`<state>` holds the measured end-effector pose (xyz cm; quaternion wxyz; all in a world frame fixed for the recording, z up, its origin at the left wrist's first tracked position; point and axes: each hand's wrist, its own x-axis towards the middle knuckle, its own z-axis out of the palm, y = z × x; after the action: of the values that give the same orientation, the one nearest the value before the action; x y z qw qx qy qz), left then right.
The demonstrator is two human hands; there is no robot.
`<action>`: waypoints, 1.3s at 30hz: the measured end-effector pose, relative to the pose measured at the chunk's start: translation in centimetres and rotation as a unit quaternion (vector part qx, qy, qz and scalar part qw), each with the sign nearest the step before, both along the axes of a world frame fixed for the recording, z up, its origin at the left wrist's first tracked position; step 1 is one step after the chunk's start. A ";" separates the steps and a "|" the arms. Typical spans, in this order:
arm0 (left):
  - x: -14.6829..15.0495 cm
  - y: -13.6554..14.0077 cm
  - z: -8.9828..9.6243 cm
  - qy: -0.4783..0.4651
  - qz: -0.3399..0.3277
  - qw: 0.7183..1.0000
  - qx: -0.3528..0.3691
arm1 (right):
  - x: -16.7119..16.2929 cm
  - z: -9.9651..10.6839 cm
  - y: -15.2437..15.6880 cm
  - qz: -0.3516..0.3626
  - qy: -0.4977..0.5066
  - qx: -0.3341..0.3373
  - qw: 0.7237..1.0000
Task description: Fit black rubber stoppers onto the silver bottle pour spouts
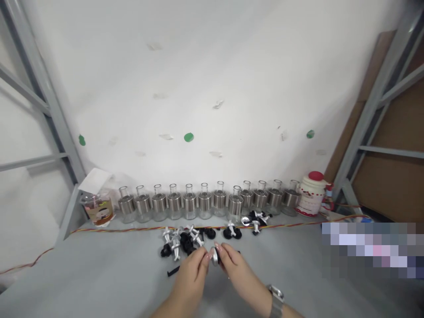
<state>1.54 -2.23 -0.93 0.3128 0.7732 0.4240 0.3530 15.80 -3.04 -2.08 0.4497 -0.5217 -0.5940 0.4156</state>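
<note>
Near the front of the table, my left hand (pixel 195 268) and my right hand (pixel 234 263) meet, fingers pinched from both sides on a silver and black bottle pourer (pixel 215 256). Most of it is hidden by the fingers. Just beyond my left hand lies a loose pile of silver pourer spouts (pixel 175 248) and black plastic parts (pixel 186 241). A narrow black strip (pixel 173 271) rests beside my left wrist. Farther off are a silver spout on black caps (pixel 232 231) and more silver and black pieces (pixel 256 225).
A row of glass bottles with metal sleeves (pixel 188 205) stands along the white wall. A plastic cup of brown drink (pixel 99 212) is at the left end, a cream jar with a red lid (pixel 310 196) at the right. A twisted red-yellow wire (pixel 132 229) crosses the table (pixel 109 274).
</note>
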 end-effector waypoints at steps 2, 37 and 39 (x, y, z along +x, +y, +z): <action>0.2 -0.1 0.0 -0.050 0.011 0.998 -0.045 | -0.4 0.0 -0.6 -0.016 -0.015 0.029 0.999; -0.2 0.7 0.7 -0.192 0.033 0.975 -0.110 | 3.2 2.0 -0.4 -0.033 -0.189 0.310 0.931; -0.3 0.9 0.6 -0.162 0.051 0.981 -0.097 | 3.9 1.9 0.6 -0.107 -0.177 0.270 0.941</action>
<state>1.27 -1.30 -0.38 0.4328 0.6489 0.4386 0.4463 19.73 -2.47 -0.20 0.5032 -0.5066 -0.6943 0.0902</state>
